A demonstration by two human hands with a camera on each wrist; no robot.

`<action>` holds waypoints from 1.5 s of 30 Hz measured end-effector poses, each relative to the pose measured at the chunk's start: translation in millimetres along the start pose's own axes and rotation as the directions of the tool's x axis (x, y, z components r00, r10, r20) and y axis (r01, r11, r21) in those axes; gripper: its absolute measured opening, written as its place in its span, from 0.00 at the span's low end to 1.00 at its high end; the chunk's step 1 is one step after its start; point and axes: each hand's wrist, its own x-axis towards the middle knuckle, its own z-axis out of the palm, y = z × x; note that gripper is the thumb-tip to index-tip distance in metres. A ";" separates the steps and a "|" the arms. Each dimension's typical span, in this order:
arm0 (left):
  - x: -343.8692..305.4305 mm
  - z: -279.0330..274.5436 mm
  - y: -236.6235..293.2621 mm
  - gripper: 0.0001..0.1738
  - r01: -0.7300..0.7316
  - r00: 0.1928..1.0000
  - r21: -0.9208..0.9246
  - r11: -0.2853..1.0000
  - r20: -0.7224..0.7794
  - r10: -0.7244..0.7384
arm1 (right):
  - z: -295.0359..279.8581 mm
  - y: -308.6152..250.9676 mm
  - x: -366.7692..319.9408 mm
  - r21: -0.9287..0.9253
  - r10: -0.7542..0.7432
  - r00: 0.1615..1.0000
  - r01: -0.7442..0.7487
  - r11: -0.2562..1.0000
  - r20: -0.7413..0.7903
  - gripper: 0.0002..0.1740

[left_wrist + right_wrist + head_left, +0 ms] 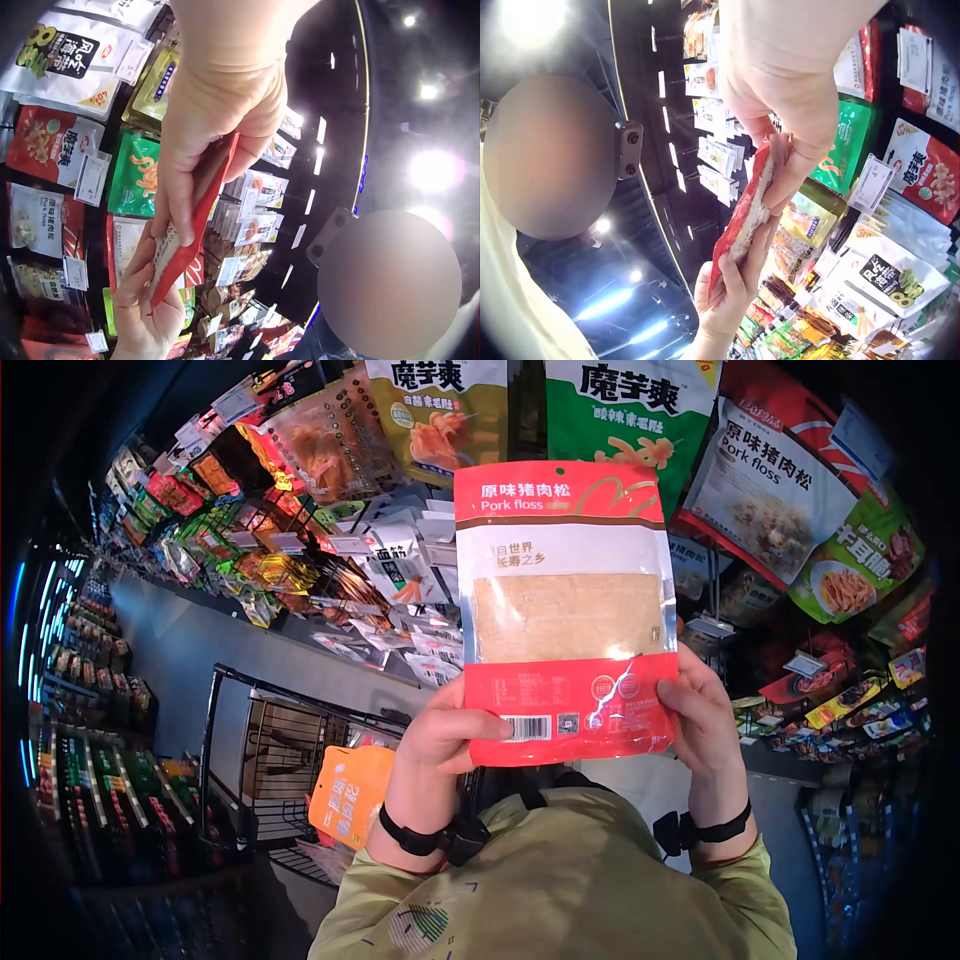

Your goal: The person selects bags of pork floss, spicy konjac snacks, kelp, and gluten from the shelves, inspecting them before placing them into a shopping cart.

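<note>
A red and white pork floss pouch (568,610) is held up before my chest, its panel with barcode and small print facing me. My left hand (440,730) grips the lower left edge, thumb lying across the front beside the barcode. At the lower right edge my right hand (703,710) grips it too, thumb on the red band. Seen nearly edge-on in the left wrist view, the pouch (196,225) sits between the left hand (217,112) and the right hand (150,315). Behind the pouch, most fingers are hidden in the head view.
Hanging snack bags fill the rack ahead, among them a green bag (632,420) and another pork floss bag (765,485). A black wire shopping cart (255,760) stands at my left, with an orange package (350,795) in it. Shelves of goods line the far left.
</note>
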 end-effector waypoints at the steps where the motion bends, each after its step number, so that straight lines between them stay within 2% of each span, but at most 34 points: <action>1: -0.3 -1.1 1.3 0.35 0.010 0.999 -0.021 1.000 0.033 -0.009 | 1.6 -0.6 0.6 0.005 0.006 1.000 -0.006 1.000 -0.004 0.27; 5: -0.1 6.4 5.0 0.34 0.018 0.999 -0.045 0.999 0.048 -0.016 | 2.6 0.2 1.0 -0.013 0.008 1.000 -0.008 1.000 -0.005 0.28; 8: -1.1 3.6 2.2 0.31 0.003 1.000 0.042 0.999 0.008 -0.003 | 6.0 1.4 0.4 -0.029 -0.028 0.999 0.028 0.999 -0.016 0.29; 10: -1.9 -3.4 -4.4 0.30 -0.007 0.993 0.143 0.990 -0.112 0.023 | -0.8 3.9 -2.1 -0.067 -0.056 0.998 0.055 0.996 -0.021 0.30; 11: -2.4 -3.5 -3.9 0.26 -0.013 0.997 0.140 0.990 -0.077 0.024 | -5.6 4.5 -3.8 -0.097 -0.042 0.999 0.041 0.994 -0.006 0.29; 16: -0.1 -7.4 -6.1 0.26 -0.033 0.999 0.179 0.983 0.001 0.034 | -5.7 4.5 -7.5 -0.147 -0.090 0.996 0.085 0.985 -0.024 0.27; 23: 6.6 -11.8 -9.3 0.26 0.003 1.000 0.205 0.979 0.000 -0.003 | -11.4 2.9 -13.5 -0.186 -0.130 0.991 0.121 0.975 -0.036 0.24; 30: 11.4 -8.0 -11.3 0.28 -0.004 1.000 0.252 0.968 -0.015 0.008 | -15.1 4.2 -17.3 -0.212 -0.155 0.987 0.143 0.967 -0.045 0.25; 32: 10.1 -3.2 -10.8 0.28 -0.006 1.000 0.279 0.960 -0.013 0.010 | -10.0 3.0 -15.2 -0.233 -0.195 0.978 0.172 0.957 -0.080 0.27; 33: 8.7 1.4 -12.0 0.28 -0.009 0.991 0.327 0.945 -0.124 0.053 | -3.9 5.8 -12.3 -0.358 -0.361 0.922 0.294 0.886 -0.137 0.28; 34: 9.8 7.2 -14.6 0.28 -0.002 0.972 0.372 0.928 -0.219 0.090 | 0.6 8.8 -11.0 -0.492 -0.530 0.829 0.391 0.778 -0.178 0.28; 35: 8.7 11.7 -14.5 0.28 0.019 0.969 0.487 0.873 -0.223 0.103 | -5.7 13.1 -12.5 -0.641 -0.640 0.750 0.410 0.648 -0.167 0.27; 36: 11.0 18.4 -20.1 0.28 0.024 0.980 0.488 0.872 -0.182 0.076 | -5.0 7.0 -17.1 -0.777 -0.728 0.685 0.441 0.449 -0.031 0.26; 37: 12.2 24.9 -25.9 0.30 -0.050 0.975 0.562 0.825 -0.151 0.162 | -2.7 -0.2 -20.4 -0.779 -0.726 0.678 0.515 0.358 0.115 0.26; 38: 13.5 32.8 -28.4 0.33 -0.123 0.961 0.627 0.769 -0.117 0.249 | 7.6 -8.5 -26.7 -0.820 -0.643 0.740 0.485 0.305 0.199 0.29; 39: 15.0 45.8 -30.8 0.33 -0.147 0.972 0.703 0.696 -0.029 0.235 | 22.0 -20.0 -24.8 -0.796 -0.602 0.724 0.560 0.228 0.337 0.35; 40: 17.9 55.5 -34.6 0.34 -0.181 0.974 0.768 0.614 0.056 0.218 | 31.0 -20.9 -24.9 -0.739 -0.528 0.768 0.581 0.340 0.361 0.44; 42: 29.3 59.7 -40.4 0.41 -0.350 0.937 0.899 0.263 0.341 0.079 | 42.6 -14.9 -21.6 -0.680 -0.528 0.767 0.606 0.413 0.364 0.49; 44: 27.9 75.6 -44.6 0.45 -0.428 0.893 0.903 -0.014 0.426 0.143 | 35.8 -11.8 -20.8 -0.686 -0.564 0.761 0.598 0.415 0.322 0.47; 45: 31.6 81.1 -44.6 0.45 -0.433 0.892 0.901 -0.016 0.431 0.140 | 30.8 -8.8 -18.8 -0.685 -0.589 0.756 0.590 0.426 0.284 0.45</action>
